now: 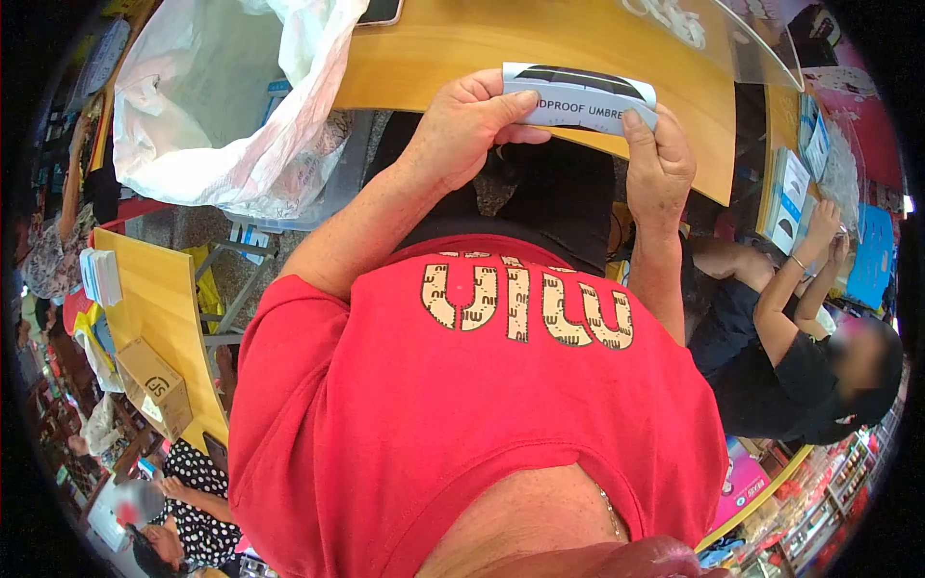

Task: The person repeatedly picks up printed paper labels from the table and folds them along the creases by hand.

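Observation:
A curved white and light-blue printed card [583,96], lettered "DPROOF UMBRE" in its visible part, is held level just above the near edge of the yellow wooden table [434,58]. My left hand [482,120] grips its left end, thumb on the front face. At the right end, my right hand [660,159] pinches the lower corner between thumb and fingers. Both hands hide part of the lettering. To the left of my left hand stands a big white plastic bag [207,178], its mouth wide open, with a blue printed piece inside.
A phone [381,12] lies at the table's far edge. White loops [670,19] sit near a clear plastic panel [761,43]. To the right, a person [790,337] handles clear plastic beside printed cards [790,197]. A cardboard box [154,385] rests on the left table.

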Demonstrator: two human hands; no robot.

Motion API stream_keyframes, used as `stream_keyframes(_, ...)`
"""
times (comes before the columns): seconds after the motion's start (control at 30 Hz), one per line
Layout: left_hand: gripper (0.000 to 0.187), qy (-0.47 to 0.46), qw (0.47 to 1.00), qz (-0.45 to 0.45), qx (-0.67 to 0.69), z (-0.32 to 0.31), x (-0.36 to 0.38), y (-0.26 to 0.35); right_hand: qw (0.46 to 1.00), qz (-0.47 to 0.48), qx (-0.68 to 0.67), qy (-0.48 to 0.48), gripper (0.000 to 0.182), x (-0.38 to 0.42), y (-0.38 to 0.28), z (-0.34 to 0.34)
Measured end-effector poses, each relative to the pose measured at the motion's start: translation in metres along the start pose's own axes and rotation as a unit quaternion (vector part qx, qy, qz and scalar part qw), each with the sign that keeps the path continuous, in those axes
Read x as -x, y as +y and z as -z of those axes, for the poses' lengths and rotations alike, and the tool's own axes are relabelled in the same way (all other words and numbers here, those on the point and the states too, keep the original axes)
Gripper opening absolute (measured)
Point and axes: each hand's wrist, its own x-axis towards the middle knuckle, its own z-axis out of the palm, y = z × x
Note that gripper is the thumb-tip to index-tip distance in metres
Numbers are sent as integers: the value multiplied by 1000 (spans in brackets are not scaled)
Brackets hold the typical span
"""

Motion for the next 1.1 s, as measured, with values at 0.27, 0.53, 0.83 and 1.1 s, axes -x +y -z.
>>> stream_keyframes(0.27, 22, -11, 1000, 21, -19, 3, -4, -2, 999, 27, 32, -27, 14, -3, -4, 5)
stream_keyframes(0.53, 20, 27, 999, 20, 13, 7, -7, -5, 977, -87, -177, -82, 19, -1, -14, 4)
stream_keyframes(0.83, 21, 20, 1000, -2, 24, 9, -4, 2, 975, -98, -185, -79, 18, -3, -11, 0)
stream_keyframes(1.1, 20, 3, 999, -36, 3, 9, -4, 4, 996, -45, -47, -54, 15, -8, -9, -2)
